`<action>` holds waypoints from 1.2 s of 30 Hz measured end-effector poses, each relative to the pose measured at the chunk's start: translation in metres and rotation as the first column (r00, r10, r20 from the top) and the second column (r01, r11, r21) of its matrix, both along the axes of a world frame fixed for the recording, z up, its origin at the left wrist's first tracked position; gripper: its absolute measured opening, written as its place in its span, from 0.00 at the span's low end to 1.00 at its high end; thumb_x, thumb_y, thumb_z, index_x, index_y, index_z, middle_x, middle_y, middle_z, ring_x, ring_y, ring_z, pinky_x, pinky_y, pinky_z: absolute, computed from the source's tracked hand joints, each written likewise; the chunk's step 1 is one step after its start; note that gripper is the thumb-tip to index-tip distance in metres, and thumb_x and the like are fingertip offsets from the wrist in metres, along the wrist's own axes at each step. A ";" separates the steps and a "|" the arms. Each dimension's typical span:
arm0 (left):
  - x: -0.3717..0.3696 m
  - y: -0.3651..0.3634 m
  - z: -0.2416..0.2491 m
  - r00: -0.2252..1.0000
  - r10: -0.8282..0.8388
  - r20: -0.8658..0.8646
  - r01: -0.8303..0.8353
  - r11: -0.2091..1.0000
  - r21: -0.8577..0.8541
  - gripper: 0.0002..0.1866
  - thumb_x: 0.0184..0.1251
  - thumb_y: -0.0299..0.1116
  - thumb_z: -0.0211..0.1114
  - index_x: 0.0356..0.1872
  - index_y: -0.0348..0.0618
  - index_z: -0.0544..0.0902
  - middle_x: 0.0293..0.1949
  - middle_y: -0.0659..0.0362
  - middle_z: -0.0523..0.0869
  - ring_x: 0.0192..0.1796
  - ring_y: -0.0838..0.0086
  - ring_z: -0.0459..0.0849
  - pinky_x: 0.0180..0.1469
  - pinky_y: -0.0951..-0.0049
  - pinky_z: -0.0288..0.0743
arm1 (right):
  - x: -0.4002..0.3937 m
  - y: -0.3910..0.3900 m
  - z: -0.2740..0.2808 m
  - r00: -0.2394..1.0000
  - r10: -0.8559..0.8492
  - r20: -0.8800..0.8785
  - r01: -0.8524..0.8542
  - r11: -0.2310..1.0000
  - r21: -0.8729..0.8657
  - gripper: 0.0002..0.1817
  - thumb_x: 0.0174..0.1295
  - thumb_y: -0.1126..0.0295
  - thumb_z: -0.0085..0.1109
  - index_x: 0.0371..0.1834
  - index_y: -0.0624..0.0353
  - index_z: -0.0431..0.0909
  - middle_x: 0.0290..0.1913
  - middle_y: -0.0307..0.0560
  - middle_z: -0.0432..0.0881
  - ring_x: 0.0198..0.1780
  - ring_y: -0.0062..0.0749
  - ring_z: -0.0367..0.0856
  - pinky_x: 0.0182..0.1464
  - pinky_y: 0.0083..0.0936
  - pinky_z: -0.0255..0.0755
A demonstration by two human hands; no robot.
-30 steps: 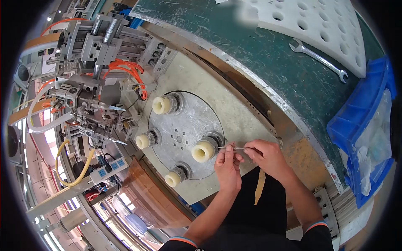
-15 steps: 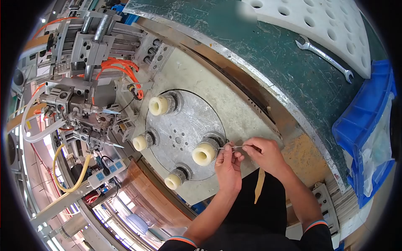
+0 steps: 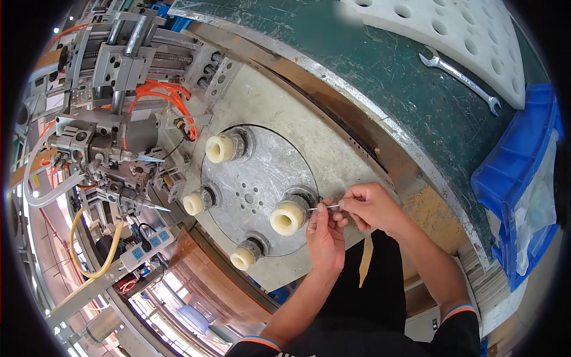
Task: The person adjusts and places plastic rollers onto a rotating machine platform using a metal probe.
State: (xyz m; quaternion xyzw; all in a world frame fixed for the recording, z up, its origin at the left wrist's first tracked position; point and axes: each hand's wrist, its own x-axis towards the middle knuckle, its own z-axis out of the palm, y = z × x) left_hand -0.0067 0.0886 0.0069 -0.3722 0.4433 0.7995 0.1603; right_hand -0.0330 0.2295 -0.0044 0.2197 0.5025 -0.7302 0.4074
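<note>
My left hand [image 3: 326, 241] is closed in a pinch around a thin metal rod [image 3: 332, 206]. My right hand [image 3: 377, 209] grips the rod's other end between thumb and fingers. The rod's left tip points at the side of the nearest cream-coloured hollow cylinder [image 3: 286, 219], which sits on a dark collar on the round metal plate [image 3: 264, 172]. Below my right hand hangs a yellowish pointed strip [image 3: 366, 263]; its upper end is hidden by the hand.
Other cream cylinders [image 3: 220, 149] stand around the plate. On the left is a machine [image 3: 116, 149] with orange hoses and pointed tips. A wrench [image 3: 461, 79] and a white board with holes [image 3: 440, 27] lie on the green table [image 3: 357, 77]. A blue bin [image 3: 511, 172] is at right.
The whole view has shifted slightly left. My right hand has risen a little, with its fingers still on the rod; my left hand keeps its place beside the cylinder.
</note>
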 end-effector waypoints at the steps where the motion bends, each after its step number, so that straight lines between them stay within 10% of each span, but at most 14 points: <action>1: -0.001 0.002 0.001 1.000 0.003 0.000 -0.003 1.000 0.002 0.14 0.70 0.38 0.56 0.46 0.37 0.76 0.32 0.63 0.79 0.33 0.83 0.78 0.38 0.83 0.77 | 0.001 -0.002 0.004 0.998 -0.030 -0.051 0.033 0.998 0.058 0.07 0.57 0.70 0.60 0.32 0.63 0.77 0.20 0.46 0.76 0.23 0.32 0.78 0.27 0.23 0.70; 3: -0.002 0.005 0.003 0.995 0.087 0.039 -0.087 0.996 0.002 0.13 0.70 0.38 0.56 0.46 0.37 0.76 0.31 0.64 0.79 0.33 0.84 0.78 0.37 0.85 0.77 | 0.006 -0.004 0.005 0.993 -0.051 -0.104 0.063 0.992 0.112 0.07 0.57 0.69 0.60 0.31 0.63 0.77 0.21 0.45 0.76 0.24 0.31 0.78 0.27 0.22 0.69; 5: -0.002 0.006 0.003 0.993 0.113 0.037 -0.115 0.993 0.027 0.13 0.70 0.37 0.56 0.45 0.38 0.77 0.32 0.64 0.80 0.33 0.84 0.78 0.37 0.85 0.77 | 0.015 0.000 -0.003 0.730 0.030 -0.683 0.235 0.927 0.291 0.08 0.57 0.69 0.61 0.31 0.62 0.78 0.24 0.44 0.77 0.26 0.31 0.78 0.27 0.22 0.69; 8: -0.004 0.007 0.006 0.987 0.152 0.060 -0.155 0.986 0.057 0.12 0.70 0.37 0.56 0.44 0.38 0.77 0.32 0.64 0.80 0.33 0.84 0.79 0.37 0.85 0.77 | 0.015 0.008 -0.011 0.606 0.117 -0.787 0.246 0.913 0.325 0.08 0.57 0.68 0.60 0.30 0.62 0.78 0.26 0.45 0.77 0.27 0.31 0.78 0.28 0.24 0.70; 12: -0.002 0.007 0.004 0.984 0.169 0.052 -0.173 0.983 0.060 0.11 0.71 0.36 0.55 0.43 0.39 0.78 0.33 0.64 0.80 0.33 0.84 0.79 0.36 0.86 0.78 | 0.000 0.007 -0.016 0.496 0.194 -0.846 0.252 0.901 0.354 0.09 0.58 0.67 0.60 0.29 0.63 0.78 0.25 0.44 0.77 0.26 0.29 0.78 0.28 0.24 0.70; 14: -0.004 0.008 0.005 0.982 0.180 0.060 -0.183 0.982 0.047 0.11 0.71 0.36 0.55 0.43 0.39 0.78 0.34 0.64 0.81 0.34 0.84 0.80 0.36 0.86 0.78 | -0.007 0.007 -0.007 0.937 0.038 -0.346 0.009 0.991 0.134 0.10 0.59 0.66 0.59 0.29 0.63 0.77 0.23 0.43 0.76 0.26 0.26 0.78 0.28 0.23 0.70; 18: -0.004 0.008 0.003 0.979 0.189 0.076 -0.191 0.981 0.024 0.11 0.70 0.36 0.55 0.42 0.40 0.78 0.35 0.63 0.81 0.35 0.84 0.81 0.36 0.86 0.79 | -0.005 0.003 -0.003 0.999 0.001 -0.049 0.002 0.998 0.064 0.09 0.58 0.67 0.60 0.29 0.62 0.78 0.21 0.42 0.75 0.27 0.23 0.78 0.28 0.22 0.70; 20: -0.005 0.008 0.006 0.977 0.195 0.082 -0.197 0.980 0.021 0.10 0.70 0.36 0.55 0.42 0.40 0.78 0.35 0.63 0.82 0.35 0.84 0.81 0.36 0.86 0.79 | 0.002 -0.002 0.004 0.841 -0.025 -0.540 0.233 0.918 0.320 0.06 0.58 0.69 0.62 0.31 0.61 0.79 0.23 0.38 0.76 0.24 0.17 0.75 0.26 0.19 0.70; 23: -0.004 0.007 0.006 0.981 0.185 0.066 -0.188 0.982 0.037 0.10 0.70 0.36 0.56 0.42 0.40 0.79 0.36 0.63 0.82 0.36 0.84 0.81 0.37 0.86 0.79 | 0.007 0.001 -0.012 0.587 0.104 -0.803 0.371 0.847 0.381 0.08 0.57 0.67 0.62 0.30 0.61 0.79 0.21 0.43 0.75 0.25 0.25 0.77 0.27 0.23 0.69; 27: -0.006 0.006 0.004 0.980 0.187 0.062 -0.189 0.982 0.028 0.10 0.70 0.36 0.56 0.42 0.40 0.78 0.37 0.63 0.82 0.36 0.84 0.81 0.37 0.86 0.79 | 0.007 0.004 -0.025 0.543 0.153 -0.826 0.320 0.871 0.372 0.10 0.55 0.65 0.64 0.27 0.61 0.79 0.21 0.43 0.74 0.24 0.31 0.76 0.27 0.26 0.69; 29: -0.007 0.006 0.003 0.982 0.183 0.053 -0.184 0.983 0.013 0.10 0.70 0.35 0.56 0.42 0.40 0.78 0.37 0.63 0.82 0.36 0.84 0.81 0.37 0.86 0.79 | 0.004 0.004 -0.015 0.921 0.106 -0.375 0.016 0.951 0.308 0.13 0.52 0.62 0.66 0.24 0.61 0.79 0.23 0.42 0.74 0.25 0.35 0.77 0.28 0.28 0.70; 30: -0.006 0.007 0.002 0.983 0.180 0.046 -0.180 0.984 -0.001 0.10 0.70 0.35 0.56 0.42 0.40 0.78 0.37 0.63 0.81 0.36 0.84 0.81 0.37 0.86 0.79 | 0.004 0.004 -0.012 0.922 0.104 -0.373 0.017 0.951 0.308 0.13 0.52 0.62 0.66 0.24 0.61 0.79 0.23 0.42 0.74 0.25 0.35 0.77 0.28 0.28 0.70; 32: -0.006 0.007 0.003 0.981 0.186 0.056 -0.187 0.982 0.004 0.10 0.70 0.36 0.56 0.41 0.40 0.78 0.37 0.64 0.81 0.36 0.84 0.81 0.37 0.85 0.80 | 0.006 0.004 -0.008 0.779 0.340 -0.527 0.040 0.811 0.583 0.12 0.50 0.61 0.66 0.25 0.59 0.78 0.25 0.41 0.75 0.25 0.33 0.77 0.27 0.27 0.70; 36: -0.007 0.006 0.004 0.977 0.201 0.070 -0.203 0.979 0.027 0.09 0.70 0.36 0.57 0.41 0.41 0.78 0.36 0.64 0.81 0.36 0.84 0.81 0.37 0.85 0.80 | 0.008 0.003 -0.010 0.460 0.402 -0.792 0.388 0.711 0.587 0.11 0.49 0.62 0.66 0.26 0.57 0.78 0.25 0.40 0.75 0.26 0.33 0.77 0.26 0.26 0.71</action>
